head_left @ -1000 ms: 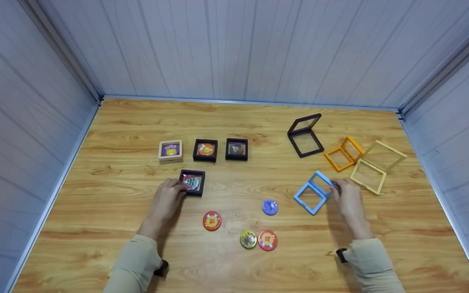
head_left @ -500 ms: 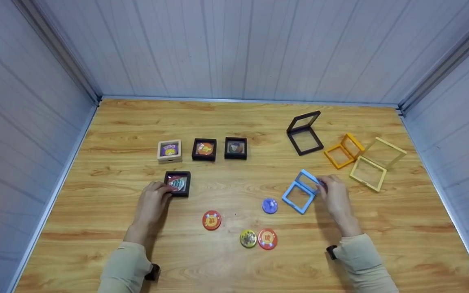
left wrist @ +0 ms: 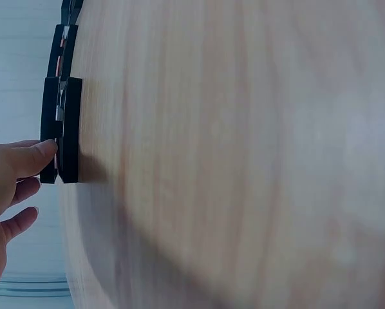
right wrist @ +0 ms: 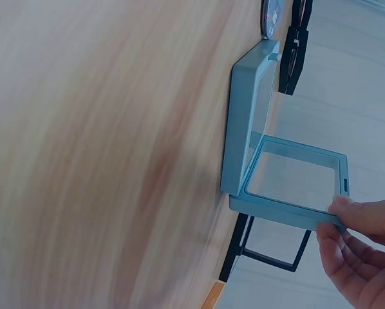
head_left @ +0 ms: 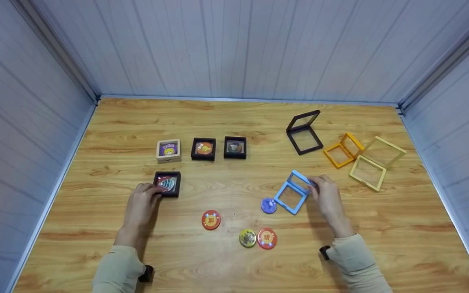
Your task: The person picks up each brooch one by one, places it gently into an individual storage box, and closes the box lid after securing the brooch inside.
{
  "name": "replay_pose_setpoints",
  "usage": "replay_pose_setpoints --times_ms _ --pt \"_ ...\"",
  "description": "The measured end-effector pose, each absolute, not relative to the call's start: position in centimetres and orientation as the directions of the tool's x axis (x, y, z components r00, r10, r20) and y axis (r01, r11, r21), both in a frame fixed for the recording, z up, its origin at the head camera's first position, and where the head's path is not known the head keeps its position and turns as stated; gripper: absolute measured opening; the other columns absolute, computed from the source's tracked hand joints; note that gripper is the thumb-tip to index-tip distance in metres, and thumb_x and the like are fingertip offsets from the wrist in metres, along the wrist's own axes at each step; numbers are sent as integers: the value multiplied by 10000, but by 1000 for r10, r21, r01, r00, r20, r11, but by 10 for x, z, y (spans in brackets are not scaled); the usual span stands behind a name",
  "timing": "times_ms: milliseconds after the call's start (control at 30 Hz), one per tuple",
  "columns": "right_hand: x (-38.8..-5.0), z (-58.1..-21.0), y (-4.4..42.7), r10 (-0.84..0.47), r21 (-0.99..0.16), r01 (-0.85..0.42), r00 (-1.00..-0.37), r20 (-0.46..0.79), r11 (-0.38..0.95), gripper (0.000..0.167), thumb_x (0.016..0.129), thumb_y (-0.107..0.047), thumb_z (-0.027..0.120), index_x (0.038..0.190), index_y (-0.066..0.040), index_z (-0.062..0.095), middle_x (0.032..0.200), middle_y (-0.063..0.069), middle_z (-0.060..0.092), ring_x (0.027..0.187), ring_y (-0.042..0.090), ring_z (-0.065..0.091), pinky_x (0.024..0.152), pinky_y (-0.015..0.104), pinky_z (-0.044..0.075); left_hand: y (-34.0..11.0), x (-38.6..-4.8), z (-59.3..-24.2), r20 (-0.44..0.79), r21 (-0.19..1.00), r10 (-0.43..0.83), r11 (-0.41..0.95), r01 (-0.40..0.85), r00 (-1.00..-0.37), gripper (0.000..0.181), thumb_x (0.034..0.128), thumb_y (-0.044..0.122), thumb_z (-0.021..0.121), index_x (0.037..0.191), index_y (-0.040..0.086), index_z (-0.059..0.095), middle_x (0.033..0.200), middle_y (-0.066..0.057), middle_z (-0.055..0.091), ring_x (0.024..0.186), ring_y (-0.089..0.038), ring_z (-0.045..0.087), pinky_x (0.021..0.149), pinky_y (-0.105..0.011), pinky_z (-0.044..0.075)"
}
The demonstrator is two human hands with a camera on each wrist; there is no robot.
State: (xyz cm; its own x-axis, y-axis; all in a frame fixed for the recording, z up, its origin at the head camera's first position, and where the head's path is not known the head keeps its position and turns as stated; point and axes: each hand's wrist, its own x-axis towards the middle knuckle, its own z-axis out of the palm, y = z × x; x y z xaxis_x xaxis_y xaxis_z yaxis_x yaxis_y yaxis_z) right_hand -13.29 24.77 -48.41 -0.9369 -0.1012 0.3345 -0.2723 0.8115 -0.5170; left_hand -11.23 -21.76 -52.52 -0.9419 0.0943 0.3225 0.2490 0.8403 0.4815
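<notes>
At the left of the table my left hand [head_left: 140,203] pinches the near-left edge of a black framed case [head_left: 167,184] with a red and teal badge inside. The left wrist view shows the thumb of the left hand [left wrist: 12,187] on the side of this black case [left wrist: 70,129]. My right hand [head_left: 328,199] pinches the raised lid of a blue frame [head_left: 295,209], whose base lies on the table touching a round blue badge [head_left: 268,205]. In the right wrist view, thumb and fingers of the right hand [right wrist: 363,251] grip the lid corner of the blue frame [right wrist: 295,212].
Behind the left hand stand a beige case [head_left: 169,151] and two black cases [head_left: 203,149]. Unfolded black [head_left: 304,140], orange [head_left: 339,156] and yellow [head_left: 368,175] frames are at the right. Red badges [head_left: 211,220] and a yellow-green badge [head_left: 247,238] lie near the front.
The left hand and its black case have moved left. The right hand has moved left with the blue frame, which now touches the blue badge.
</notes>
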Motion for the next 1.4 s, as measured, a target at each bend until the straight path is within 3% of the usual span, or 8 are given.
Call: replay_pose_setpoints --times_ms 600,900,1167,1400 --pt "-129 -481 234 -97 -542 -254 -949 301 801 184 760 33 646 935 89 640 807 156 582 688 229 568 579 334 482 -217 -105 -519 344 480 59 847 229 -937 168 770 8 647 928 -49 647 935 -171 591 894 -310 522 808 -446 378" --pt "-130 -485 235 -91 -556 -261 -945 315 789 174 758 39 644 926 82 645 805 156 584 680 227 559 575 343 475 -190 -99 -511 417 478 82 827 295 -905 214 761 61 676 935 -54 633 961 -180 577 914 -317 525 803 -456 394" --pt "-129 -487 235 -73 -570 -258 -942 328 780 168 766 28 642 927 73 651 798 150 592 666 216 555 568 336 463 -154 -85 -512 259 588 158 757 285 -953 312 792 147 653 1058 -8 606 1100 -137 538 1055 -284 476 911 -440 347" --pt "-128 -485 235 -58 -592 -222 -957 283 775 180 775 24 634 949 69 646 813 148 587 686 223 554 579 339 462 -131 -79 -517 207 565 283 747 351 -937 418 771 243 683 1092 -9 587 1124 -114 524 1077 -268 468 918 -418 356"
